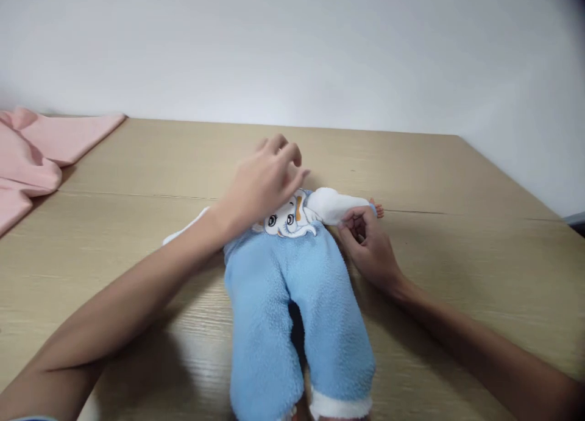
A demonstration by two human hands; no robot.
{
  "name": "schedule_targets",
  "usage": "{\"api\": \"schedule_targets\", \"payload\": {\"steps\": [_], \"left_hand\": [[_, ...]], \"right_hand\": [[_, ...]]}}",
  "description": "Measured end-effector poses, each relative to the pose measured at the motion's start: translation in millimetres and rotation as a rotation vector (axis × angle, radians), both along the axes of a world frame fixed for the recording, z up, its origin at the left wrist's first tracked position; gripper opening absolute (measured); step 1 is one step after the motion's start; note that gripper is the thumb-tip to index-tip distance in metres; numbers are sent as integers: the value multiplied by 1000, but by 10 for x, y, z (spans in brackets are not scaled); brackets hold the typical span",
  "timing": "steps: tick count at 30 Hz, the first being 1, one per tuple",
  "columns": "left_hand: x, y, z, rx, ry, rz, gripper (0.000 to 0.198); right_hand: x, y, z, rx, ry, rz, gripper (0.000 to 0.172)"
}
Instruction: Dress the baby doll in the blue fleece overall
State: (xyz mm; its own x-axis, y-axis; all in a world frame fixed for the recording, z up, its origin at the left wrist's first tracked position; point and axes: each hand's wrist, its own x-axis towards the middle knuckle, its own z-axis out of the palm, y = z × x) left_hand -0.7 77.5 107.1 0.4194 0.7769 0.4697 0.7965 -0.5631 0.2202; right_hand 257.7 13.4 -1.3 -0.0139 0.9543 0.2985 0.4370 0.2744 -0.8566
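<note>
A doll (pixel 269 287) lies on its back on the table, dressed in blue fleece overalls with white cuffs and an elephant face (pixel 283 220) on the chest. Its white sleeve (pixel 331 205) stretches out to the right, with a small doll hand (pixel 378 209) at the end. My left hand (pixel 269 174) hovers over the upper chest, fingers loosely curved and apart, holding nothing. It hides the area where the doll's head would be. My right hand (pixel 368 244) is at the sleeve's lower edge, thumb and fingertips pinched together on the white fabric.
Pink cloth (pixel 41 159) lies crumpled at the table's far left. The wooden table (pixel 457 262) has a seam running across it and meets a pale wall (pixel 292 49) at the back. A dark object (pixel 576 221) shows beyond the right edge.
</note>
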Motion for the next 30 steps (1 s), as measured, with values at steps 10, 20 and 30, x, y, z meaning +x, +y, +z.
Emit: {"api": "schedule_targets", "payload": {"steps": [10,20,30], "left_hand": [[-456,194,328,23,-288,-39,20],[1030,-12,-165,-288,527,-279,66],[1261,157,-310,-302,306,-369,30]], "right_hand": [[22,-27,-64,380,231,-3,22],[216,-118,-115,717,152,249,31],[200,-204,-29,743,94,358,21]]}}
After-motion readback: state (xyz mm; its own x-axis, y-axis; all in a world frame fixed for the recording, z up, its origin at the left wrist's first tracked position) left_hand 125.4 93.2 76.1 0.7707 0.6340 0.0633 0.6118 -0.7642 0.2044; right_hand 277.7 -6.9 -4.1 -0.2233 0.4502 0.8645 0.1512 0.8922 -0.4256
